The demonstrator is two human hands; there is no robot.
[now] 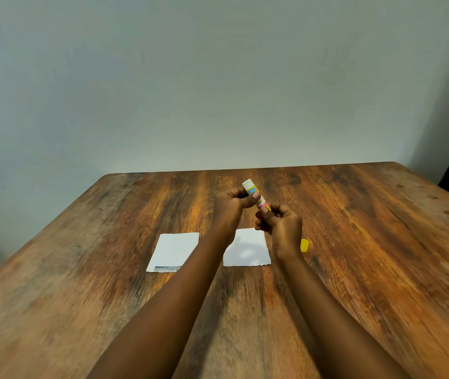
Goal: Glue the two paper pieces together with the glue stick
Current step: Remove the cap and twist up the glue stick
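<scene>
- Holding the glue stick (256, 195): both hands, raised above the desk (382, 242), near its middle.
- Glue stick: white tube with a yellow and blue label, tilted, its white end up and away from the person, its yellow end low and toward the right hand.
- Left hand (230, 205): fingers (253, 196) curled round the upper part of the tube, thumb across the label.
- Right hand (282, 224): fingers (263, 214) pinching the lower yellow end of the tube.
- Left paper piece (174, 250): white, flat on the desk, left of the left forearm, with a dark printed strip along its near edge.
- Right paper piece (248, 248): white, flat on the desk between the two forearms, under the hands' shadow, near edge slightly ragged; apart from the left piece.
- Yellow cap (304, 245): lying on the desk just right of the right wrist, apart from the tube.
- Desk: brown wood grain, rounded far corners.
- Wall (218, 77): plain, pale grey, behind the desk.
</scene>
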